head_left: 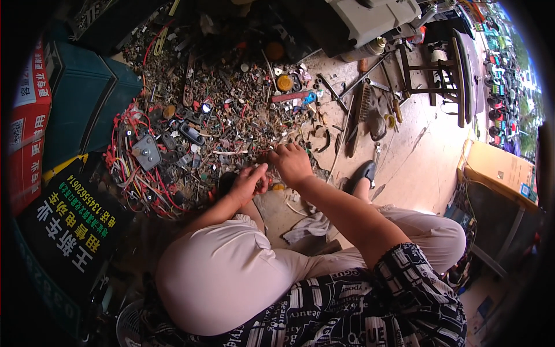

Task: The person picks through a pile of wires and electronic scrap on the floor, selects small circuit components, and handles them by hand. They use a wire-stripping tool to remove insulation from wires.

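My left hand and my right hand are close together over the near edge of a heap of small scrap parts. The left fingers are curled in, with the thumb along the top. On the right, the fingers bend down in a pinch. Whatever lies between the fingers of either hand is too small or hidden to make out. A pale length of wire lies on the heap beyond the left hand. Just below the hands is a small yellow-orange piece.
A tangle of red and white wires and a grey metal plate lie left. To the right are a brush, a screwdriver and a wooden stool. A grey rag lies between my legs. Teal boxes stand at left.
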A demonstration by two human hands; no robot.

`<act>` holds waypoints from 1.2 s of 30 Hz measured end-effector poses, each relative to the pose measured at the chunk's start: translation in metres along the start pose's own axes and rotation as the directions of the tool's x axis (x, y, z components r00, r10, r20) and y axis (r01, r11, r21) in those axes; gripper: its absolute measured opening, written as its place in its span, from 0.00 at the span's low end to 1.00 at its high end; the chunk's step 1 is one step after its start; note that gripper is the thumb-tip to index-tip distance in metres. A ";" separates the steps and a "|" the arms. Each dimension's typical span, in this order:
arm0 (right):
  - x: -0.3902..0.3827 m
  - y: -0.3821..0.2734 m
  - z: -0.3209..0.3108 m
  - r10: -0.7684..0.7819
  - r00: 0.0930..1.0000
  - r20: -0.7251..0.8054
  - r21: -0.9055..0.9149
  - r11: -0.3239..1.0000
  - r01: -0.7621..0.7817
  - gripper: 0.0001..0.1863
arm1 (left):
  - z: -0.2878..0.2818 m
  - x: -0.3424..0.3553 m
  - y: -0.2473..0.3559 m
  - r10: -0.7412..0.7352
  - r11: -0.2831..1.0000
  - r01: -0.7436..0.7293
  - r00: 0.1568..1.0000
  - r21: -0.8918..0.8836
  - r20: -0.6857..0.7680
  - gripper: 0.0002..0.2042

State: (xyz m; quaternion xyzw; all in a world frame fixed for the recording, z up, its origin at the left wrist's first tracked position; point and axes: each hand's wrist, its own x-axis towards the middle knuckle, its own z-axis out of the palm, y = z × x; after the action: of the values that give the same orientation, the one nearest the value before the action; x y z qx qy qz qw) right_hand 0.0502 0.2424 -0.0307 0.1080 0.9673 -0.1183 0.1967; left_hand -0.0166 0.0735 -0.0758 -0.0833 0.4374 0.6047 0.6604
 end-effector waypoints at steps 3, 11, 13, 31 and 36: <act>0.002 0.001 -0.002 -0.069 0.997 0.021 -0.046 0.996 0.070 0.10 | 0.007 -0.003 -0.002 0.041 0.987 -0.041 0.999 0.154 0.002 0.21; -0.008 0.002 -0.005 0.308 0.943 0.124 0.476 0.816 -0.328 0.16 | 0.005 -0.004 -0.003 0.042 0.999 -0.042 0.997 -0.002 -0.069 0.16; -0.014 0.000 -0.003 0.357 0.927 0.114 0.559 0.748 -0.357 0.15 | 0.005 -0.005 0.000 0.006 0.995 -0.011 0.998 -0.099 -0.057 0.14; -0.059 -0.056 -0.010 0.172 0.982 0.074 0.787 0.595 -0.164 0.09 | 0.005 -0.005 0.000 -0.007 0.996 -0.011 0.981 -0.088 -0.194 0.20; -0.082 -0.049 0.009 0.117 0.974 0.194 0.624 0.751 -0.215 0.09 | -0.001 -0.004 0.000 0.001 0.979 -0.013 0.998 -0.204 -0.058 0.19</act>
State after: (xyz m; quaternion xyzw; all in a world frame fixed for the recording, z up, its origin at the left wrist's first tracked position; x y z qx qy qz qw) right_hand 0.1151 0.1800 0.0038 0.2456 0.8385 -0.4305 0.2264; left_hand -0.0173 0.0702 -0.0741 -0.1665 0.3920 0.6462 0.6332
